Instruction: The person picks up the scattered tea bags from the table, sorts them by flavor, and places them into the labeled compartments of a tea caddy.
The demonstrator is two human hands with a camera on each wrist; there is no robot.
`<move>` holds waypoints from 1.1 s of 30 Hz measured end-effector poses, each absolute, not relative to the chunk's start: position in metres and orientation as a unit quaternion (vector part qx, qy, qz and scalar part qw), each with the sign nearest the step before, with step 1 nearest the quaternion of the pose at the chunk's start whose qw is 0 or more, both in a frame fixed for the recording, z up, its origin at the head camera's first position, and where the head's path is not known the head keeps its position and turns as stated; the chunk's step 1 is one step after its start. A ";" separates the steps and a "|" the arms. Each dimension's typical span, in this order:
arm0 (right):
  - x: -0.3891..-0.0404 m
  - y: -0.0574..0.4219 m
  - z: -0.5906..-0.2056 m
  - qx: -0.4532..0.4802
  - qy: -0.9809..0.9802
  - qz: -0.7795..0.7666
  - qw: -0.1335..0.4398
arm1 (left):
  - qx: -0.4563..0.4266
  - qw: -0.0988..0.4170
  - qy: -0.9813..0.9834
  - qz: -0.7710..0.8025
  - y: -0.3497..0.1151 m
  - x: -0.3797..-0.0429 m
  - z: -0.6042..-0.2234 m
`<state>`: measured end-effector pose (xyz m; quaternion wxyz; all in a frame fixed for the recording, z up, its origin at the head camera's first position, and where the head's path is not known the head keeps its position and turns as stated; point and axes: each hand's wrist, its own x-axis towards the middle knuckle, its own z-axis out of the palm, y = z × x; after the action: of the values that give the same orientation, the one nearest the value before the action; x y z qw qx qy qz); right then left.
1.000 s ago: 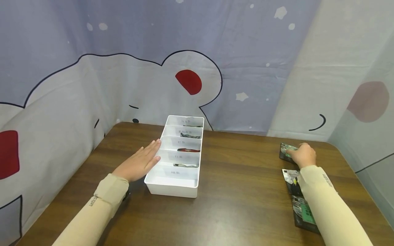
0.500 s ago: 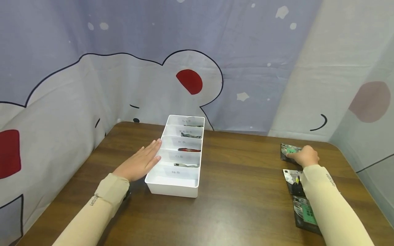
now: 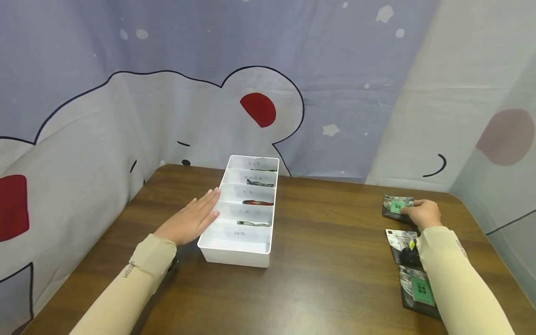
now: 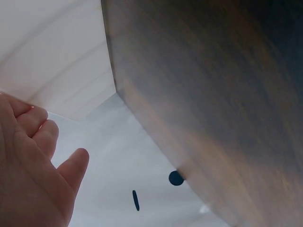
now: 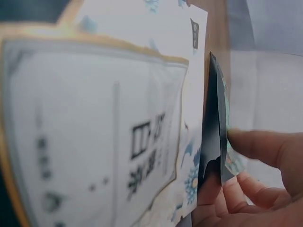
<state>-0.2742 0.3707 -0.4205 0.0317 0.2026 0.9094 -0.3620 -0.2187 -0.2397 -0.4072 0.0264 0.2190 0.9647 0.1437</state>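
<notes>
Seems to be at the step of picking up a green-labelled packet (image 3: 395, 206), at the right of the head frame, pinched between thumb and fingers of the right hand (image 3: 425, 214). Calls next, probably, for a lift free of the packets (image 3: 420, 291) lying lower in the frame. With left hand (image 3: 188, 223) straight-fingered at the left side of the white divided box (image 3: 234, 258), near centre. Mind the back edge of the worktop (image 3: 326, 223), just above the packet; find wider room leftward, up to the box's raised rim.
</notes>
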 end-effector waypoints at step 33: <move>-0.259 0.348 -0.412 0.188 0.773 -0.605 0.027 | 0.225 0.012 0.968 0.112 -0.237 -0.215 -0.398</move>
<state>-0.2591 0.3478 -0.4121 0.0269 0.1879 0.7731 -0.6052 -0.2148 -0.2366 -0.3976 0.0122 0.2245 0.9680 0.1115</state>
